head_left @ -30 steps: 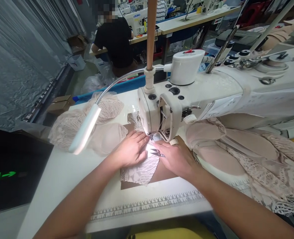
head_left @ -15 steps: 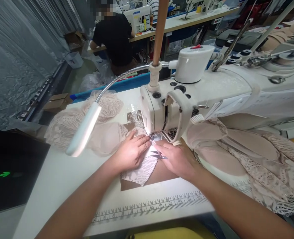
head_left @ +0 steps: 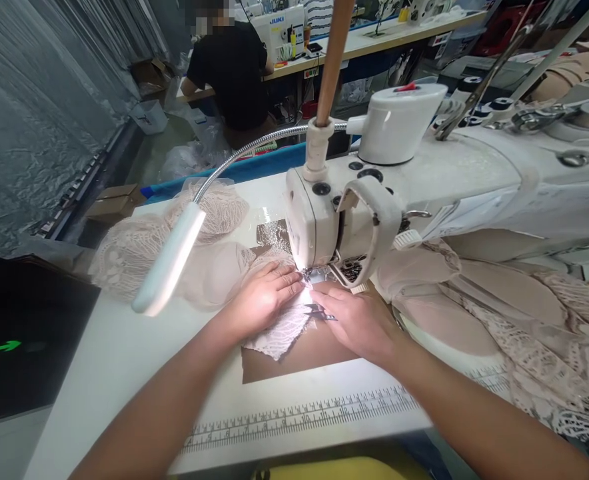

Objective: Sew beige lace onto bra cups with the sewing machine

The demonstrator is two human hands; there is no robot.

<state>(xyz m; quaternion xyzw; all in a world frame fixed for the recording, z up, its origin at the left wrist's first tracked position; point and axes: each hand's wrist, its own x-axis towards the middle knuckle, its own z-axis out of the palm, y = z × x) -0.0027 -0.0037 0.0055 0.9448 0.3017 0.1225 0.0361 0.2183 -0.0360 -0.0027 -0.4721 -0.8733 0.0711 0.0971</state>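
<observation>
The left grip (head_left: 264, 300) lies flat and spread over a piece of lace (head_left: 279, 339), palm down, its fingers pressing side by side. The right grip (head_left: 364, 327) is closed around small dark snips (head_left: 324, 314), and their thin, pointy blades stick out toward the left grip. The right fingertips come to the edge of the lace, but I cannot tell if they pinch it.

Both arms slant in from the near side, so the grips almost meet. The lace is pale pink and bumpy, and it pokes out in a point below the left grip. Under both grips lies a smooth, flat brown sheet (head_left: 319, 352). Just past the fingertips is the hard white sewing machine (head_left: 314, 213). Left of the left grip sit soft, thin, round lacy pieces (head_left: 219, 270), with a long white lamp (head_left: 169, 260) in front of them. Right of the right grip, smooth beige cups (head_left: 444, 320) lie heaped with holey lace. Nearer than the grips, a ruler strip (head_left: 299, 420) crosses the shiny white table (head_left: 124, 360). Far beyond sits a person (head_left: 229, 73) in black.
</observation>
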